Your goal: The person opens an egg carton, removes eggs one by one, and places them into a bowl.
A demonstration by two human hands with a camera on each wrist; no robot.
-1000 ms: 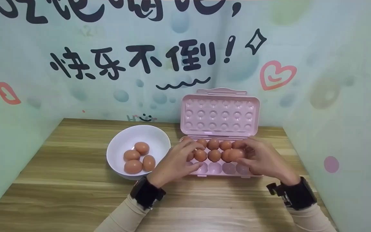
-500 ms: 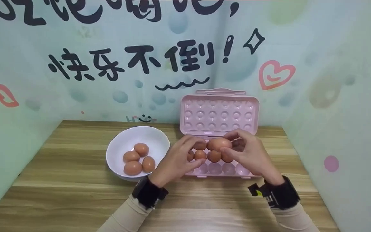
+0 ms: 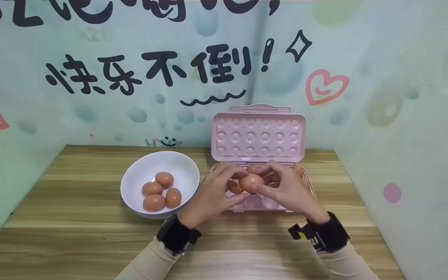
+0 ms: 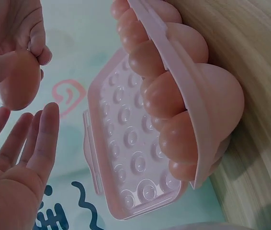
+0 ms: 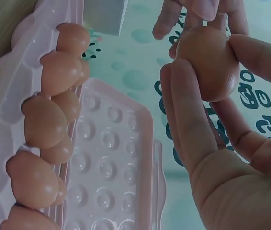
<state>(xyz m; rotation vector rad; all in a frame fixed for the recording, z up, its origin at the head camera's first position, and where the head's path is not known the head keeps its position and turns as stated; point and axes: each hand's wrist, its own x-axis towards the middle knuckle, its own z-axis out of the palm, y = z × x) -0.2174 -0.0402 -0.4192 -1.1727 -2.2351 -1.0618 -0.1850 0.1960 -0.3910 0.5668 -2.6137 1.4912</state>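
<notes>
Between the thumb and fingers of my right hand [image 3: 290, 190] is a brown egg [image 3: 252, 183], raised over the front of a pink egg carton [image 3: 258, 137]. The left hand [image 3: 211, 194] is beside the egg, its fingers spread; in the left wrist view its thumb overlaps the egg's side. The carton's lid stands up at the back. In the right wrist view, brown eggs [image 5: 44, 120] fill its back and middle rows, while cups in the front row hold none. From the head, both hands hide much of these rows.
Left of the carton stands a white bowl [image 3: 133, 182] with several brown eggs [image 3: 154, 202] in it. Both rest on a wood-grain table [image 3: 72, 237]. A printed backdrop [image 3: 103, 116] rises behind and at both sides.
My right hand has carried the egg leftward from the carton's right side to close by the left hand. The left hand has stayed nearly in place; the head view has shifted slightly.
</notes>
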